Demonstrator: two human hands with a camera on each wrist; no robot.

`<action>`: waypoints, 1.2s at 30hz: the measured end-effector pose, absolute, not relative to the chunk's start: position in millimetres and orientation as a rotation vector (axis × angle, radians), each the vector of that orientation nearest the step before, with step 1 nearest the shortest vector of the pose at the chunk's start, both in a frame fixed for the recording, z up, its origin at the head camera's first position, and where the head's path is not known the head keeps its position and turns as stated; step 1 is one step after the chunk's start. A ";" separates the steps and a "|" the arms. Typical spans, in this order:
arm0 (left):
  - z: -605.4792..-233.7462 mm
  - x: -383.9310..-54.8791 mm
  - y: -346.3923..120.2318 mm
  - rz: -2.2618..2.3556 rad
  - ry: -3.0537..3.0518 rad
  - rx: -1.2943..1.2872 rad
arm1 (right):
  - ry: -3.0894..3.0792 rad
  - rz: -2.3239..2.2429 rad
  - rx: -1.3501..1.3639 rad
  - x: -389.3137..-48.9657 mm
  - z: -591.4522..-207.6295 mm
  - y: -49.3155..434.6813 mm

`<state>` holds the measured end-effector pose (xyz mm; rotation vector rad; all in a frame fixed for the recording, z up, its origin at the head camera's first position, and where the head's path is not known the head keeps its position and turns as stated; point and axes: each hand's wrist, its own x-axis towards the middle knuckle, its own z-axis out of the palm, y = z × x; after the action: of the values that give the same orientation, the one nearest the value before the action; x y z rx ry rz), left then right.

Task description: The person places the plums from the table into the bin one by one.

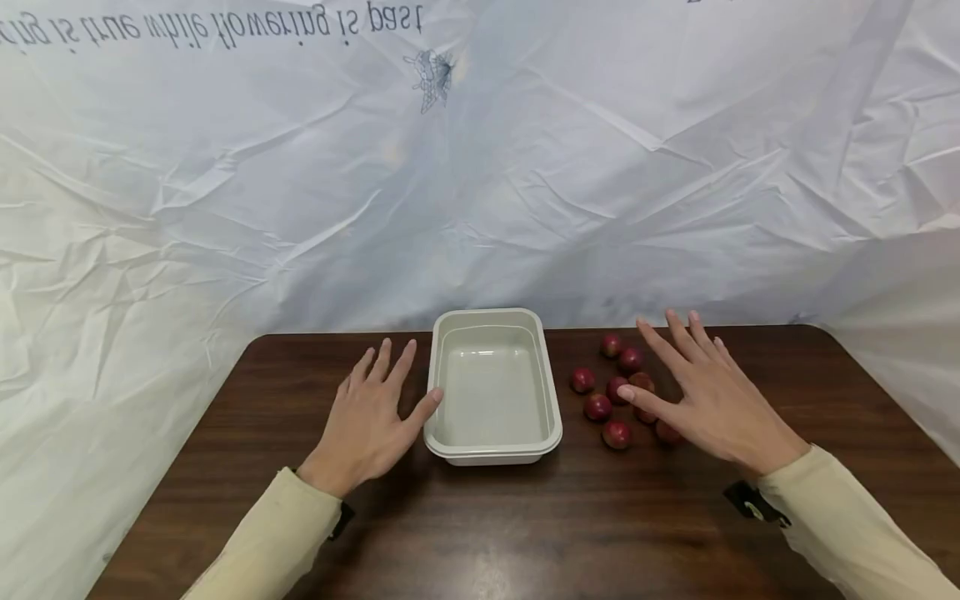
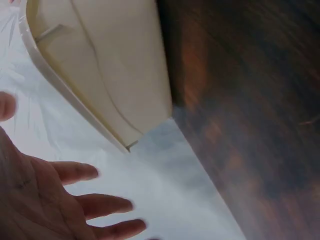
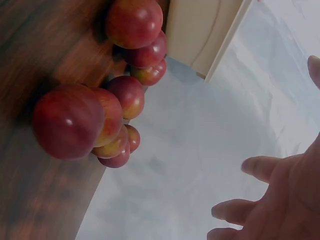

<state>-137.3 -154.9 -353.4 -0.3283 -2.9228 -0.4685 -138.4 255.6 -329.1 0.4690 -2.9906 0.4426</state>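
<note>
White creased sheeting [image 1: 480, 208] hangs behind a dark wooden table [image 1: 480, 533], on which sits a pale rectangular tray [image 1: 491, 400], while the left hand [image 1: 371, 429] near its left side and the right hand [image 1: 712, 400], well apart, spread their fingers, the latter above round red fruits [image 1: 597, 407] clustered right of the tray.

Fruit [image 1: 597, 407] R of tub [image 1: 492, 392]

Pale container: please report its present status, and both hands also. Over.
Left hand empty, beside pale container. Right hand empty, near red fruits. Container holds no fruit. Nothing seen between fruits and container.
</note>
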 end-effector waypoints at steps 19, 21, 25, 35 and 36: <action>-343.4 -171.7 -153.3 -1.046 -2.909 -0.173 | -2.846 0.569 0.391 -162.9 -327.3 252.1; -343.7 -175.4 -153.4 -1.086 -2.903 -0.165 | -2.855 0.569 0.381 -165.3 -325.9 251.7; -341.9 -181.6 -151.6 -1.155 -2.938 -0.148 | -2.900 0.563 0.373 -171.1 -324.7 251.7; -342.2 -199.8 -156.3 -1.716 -3.011 -0.086 | -2.951 0.572 0.430 -190.7 -328.2 248.1; -342.9 -201.5 -156.9 -1.757 -3.010 -0.083 | -2.957 0.574 0.439 -192.9 -328.6 247.8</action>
<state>-201.5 -156.9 -342.9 -0.0826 -3.0098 -1.7574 -192.9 247.8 -328.6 0.4387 -2.9567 0.5735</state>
